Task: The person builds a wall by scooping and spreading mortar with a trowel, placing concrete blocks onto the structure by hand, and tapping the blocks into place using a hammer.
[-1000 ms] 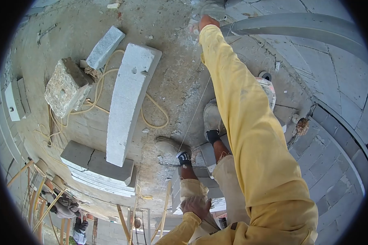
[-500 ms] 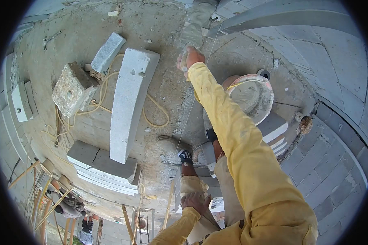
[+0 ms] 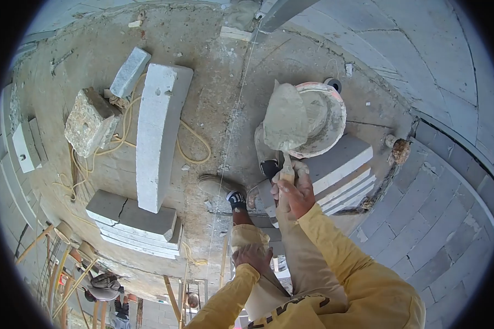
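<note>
Far left: rough stone (image 3: 91,123), pale cord (image 3: 207,148) looping out beside it; a co-worker (image 3: 105,286) below. Then a cracked block stack (image 3: 107,207), a long pale block (image 3: 162,137) overlapping it in view. String (image 3: 237,109) crosses your left boot (image 3: 213,185). Your left hand (image 3: 252,256) rests loosely spread on your leg (image 3: 247,234). Your right hand (image 3: 297,191) grips the trowel (image 3: 285,116); its mortar-coated blade hides part of the bucket (image 3: 336,129). Stacked blocks (image 3: 348,156) stand close by.

Rough stone chunk (image 3: 90,125), looped yellow cord (image 3: 208,152), cracked gray block (image 3: 148,217), another person (image 3: 100,293)
</note>
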`<state>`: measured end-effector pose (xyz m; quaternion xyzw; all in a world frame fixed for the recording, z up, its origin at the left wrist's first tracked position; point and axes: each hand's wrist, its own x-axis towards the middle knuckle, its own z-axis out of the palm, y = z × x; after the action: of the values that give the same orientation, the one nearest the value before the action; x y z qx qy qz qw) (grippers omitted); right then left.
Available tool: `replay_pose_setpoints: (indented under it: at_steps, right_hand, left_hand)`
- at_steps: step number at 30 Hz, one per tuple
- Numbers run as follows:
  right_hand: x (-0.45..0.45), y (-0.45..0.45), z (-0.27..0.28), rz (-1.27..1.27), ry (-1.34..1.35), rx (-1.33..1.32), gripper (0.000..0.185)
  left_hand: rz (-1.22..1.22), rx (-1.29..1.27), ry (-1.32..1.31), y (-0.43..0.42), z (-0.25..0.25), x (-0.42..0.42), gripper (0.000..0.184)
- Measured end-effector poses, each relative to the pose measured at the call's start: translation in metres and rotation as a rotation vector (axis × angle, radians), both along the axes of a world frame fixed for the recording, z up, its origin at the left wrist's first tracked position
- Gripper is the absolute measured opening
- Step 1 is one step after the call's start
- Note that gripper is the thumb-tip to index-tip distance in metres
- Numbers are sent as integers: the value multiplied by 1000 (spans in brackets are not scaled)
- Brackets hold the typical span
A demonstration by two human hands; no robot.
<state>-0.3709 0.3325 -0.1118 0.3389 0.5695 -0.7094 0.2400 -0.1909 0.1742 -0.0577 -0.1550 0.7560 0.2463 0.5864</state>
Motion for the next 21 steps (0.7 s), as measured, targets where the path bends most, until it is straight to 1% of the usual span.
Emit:
replay_pose_setpoints:
  at_steps: [1,3,4,5,6,7,9,10,11,12,14,16,18,20,21]
  right_hand:
    - [19,26,-2,-30,-84,11,42]
    - [60,91,-35,274,-112,601,42]
    - [47,110,-36,363,-229,743,46]
    - [37,132,-42,596,-139,951,49]
    - [28,148,-54,706,-187,1073,48]
    - [19,168,-79,842,-318,1135,42]
    - [0,185,-119,927,-326,1253,37]
    - [-8,185,-141,945,-378,1288,35]
    - [-33,169,-138,976,-478,1206,37]
    - [-39,166,-161,1033,-515,1137,39]
    - [-51,149,-178,1094,-485,1083,41]
    - [-29,155,-203,1064,-393,1184,40]
    - [-20,165,-204,912,-444,1020,41]
    - [-13,183,-188,633,-613,590,43]
    - [-4,186,-177,482,-595,474,40]
  left_hand:
    - [-5,-8,5,0,1,2,47]
    - [10,-32,39,1,1,5,45]
    - [-1,-25,38,1,-1,7,45]
    - [-12,-21,36,1,-2,9,45]
    - [-23,-17,34,0,-2,11,45]
    - [-23,-18,45,-1,-2,12,44]
    - [-22,-16,68,1,-2,14,44]
    - [-24,-18,71,2,-1,14,44]
    - [-28,-21,74,3,-1,13,44]
    - [-34,-26,77,3,0,13,44]
    - [-50,-29,106,3,-1,15,44]
    - [-67,-34,115,4,0,12,43]
    - [-84,-43,104,5,3,6,42]
    - [-79,-39,111,5,2,7,42]
    - [-76,-37,116,5,1,7,41]
